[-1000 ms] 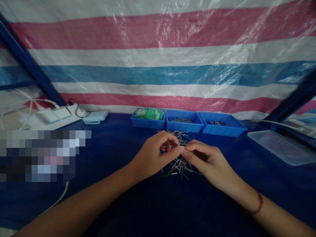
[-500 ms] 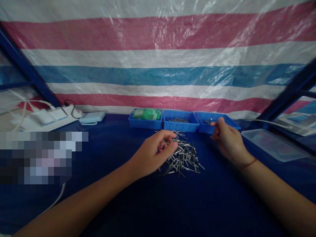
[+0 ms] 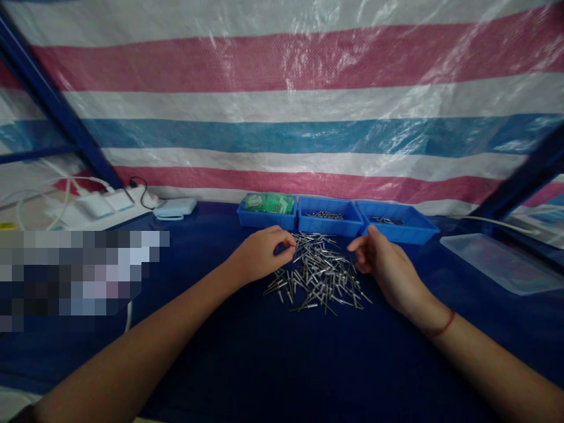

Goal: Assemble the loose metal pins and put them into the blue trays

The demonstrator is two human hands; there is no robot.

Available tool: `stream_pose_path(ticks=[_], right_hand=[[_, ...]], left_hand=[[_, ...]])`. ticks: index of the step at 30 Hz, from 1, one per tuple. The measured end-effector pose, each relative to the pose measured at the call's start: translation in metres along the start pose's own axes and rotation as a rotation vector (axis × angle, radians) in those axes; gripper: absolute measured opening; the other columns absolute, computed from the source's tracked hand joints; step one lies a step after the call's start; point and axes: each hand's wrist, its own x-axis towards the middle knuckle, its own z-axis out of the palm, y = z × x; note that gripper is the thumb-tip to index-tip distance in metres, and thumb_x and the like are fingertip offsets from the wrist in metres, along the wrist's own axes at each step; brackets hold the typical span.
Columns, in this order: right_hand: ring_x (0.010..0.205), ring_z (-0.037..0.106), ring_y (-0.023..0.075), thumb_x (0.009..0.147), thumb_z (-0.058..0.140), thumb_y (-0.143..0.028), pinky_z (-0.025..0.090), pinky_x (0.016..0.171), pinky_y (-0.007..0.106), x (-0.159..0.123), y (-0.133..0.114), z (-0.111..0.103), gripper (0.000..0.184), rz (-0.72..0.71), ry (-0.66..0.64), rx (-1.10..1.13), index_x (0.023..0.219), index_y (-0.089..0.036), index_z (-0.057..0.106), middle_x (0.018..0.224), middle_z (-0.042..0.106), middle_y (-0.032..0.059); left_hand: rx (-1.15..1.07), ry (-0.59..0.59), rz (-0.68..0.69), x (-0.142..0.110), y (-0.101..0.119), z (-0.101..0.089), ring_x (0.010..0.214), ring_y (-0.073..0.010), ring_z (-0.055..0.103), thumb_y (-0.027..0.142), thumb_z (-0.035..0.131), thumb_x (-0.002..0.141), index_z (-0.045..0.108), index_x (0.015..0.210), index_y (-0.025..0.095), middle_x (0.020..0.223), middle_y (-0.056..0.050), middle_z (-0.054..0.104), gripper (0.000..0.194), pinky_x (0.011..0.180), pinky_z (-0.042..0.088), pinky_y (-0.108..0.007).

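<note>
Slim, silver-coloured metal rivets (image 3: 326,276) lie in a loose, criss-crossed heap on the dark blue bench (image 3: 273,364), in front of three blue plastic bins (image 3: 330,228). The left hand (image 3: 269,254) is at the heap's left edge, thumb and forefinger tips nearly meeting; whether they pinch a rivet, I cannot tell. The right hand (image 3: 388,264) hangs just beside the heap's right side, half open and loosely curled — nothing shows in it.

Each piece should be light, stiff and hard to damage, though its smooth shank may roll or slip — best pinched by the thicker sleeve, drawing it free of its tangled neighbours.
</note>
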Motion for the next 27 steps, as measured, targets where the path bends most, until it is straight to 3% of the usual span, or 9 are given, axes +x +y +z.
stream_pose_path(ticks=[6, 16, 22, 27], right_hand=[[0.043, 0.041, 0.0086, 0.081, 0.042, -0.062, 0.031, 0.044, 0.023, -0.005, 0.000, 0.005, 0.054, 0.007, -0.040, -0.071, 0.064, -0.016, 0.062, 0.047, 0.044, -0.0027], [0.046, 0.043, 0.0102, 0.083, 0.043, -0.057, 0.033, 0.046, 0.024, -0.007, -0.001, 0.003, 0.048, -0.087, -0.069, -0.264, 0.063, -0.017, 0.063, 0.049, 0.047, -0.0016], [0.056, 0.051, 0.0124, 0.074, 0.062, -0.043, 0.040, 0.050, 0.025, -0.017, -0.006, 0.010, 0.026, -0.288, -0.146, -0.355, 0.081, -0.019, 0.067, 0.063, 0.059, -0.0003], [0.064, 0.056, 0.0134, 0.076, 0.064, -0.035, 0.045, 0.054, 0.026, -0.025, -0.011, 0.016, 0.019, -0.398, -0.218, -0.292, 0.088, -0.021, 0.068, 0.078, 0.063, 0.0027]], left_hand=[[0.094, -0.148, 0.019, -0.001, 0.000, 0.011, 0.081, -0.0172, 0.059, 0.033, 0.055, 0.084, 0.064, 0.094, 0.020, 0.087, -0.003, 0.062, 0.019, 0.070, 0.043, -0.029], [0.095, -0.094, -0.046, -0.002, 0.008, 0.013, 0.078, -0.0167, 0.059, 0.025, 0.051, 0.086, 0.065, 0.087, 0.017, 0.084, -0.004, 0.064, 0.016, 0.071, 0.043, -0.030], [-0.214, 0.024, -0.065, -0.002, 0.025, 0.012, 0.074, -0.0138, 0.058, 0.023, 0.050, 0.086, 0.060, 0.090, 0.016, 0.084, -0.003, 0.064, 0.012, 0.069, 0.044, -0.028], [-0.431, 0.015, -0.102, -0.006, 0.046, 0.016, 0.073, -0.0134, 0.058, 0.023, 0.050, 0.087, 0.059, 0.091, 0.016, 0.083, -0.002, 0.065, 0.012, 0.067, 0.045, -0.026]])
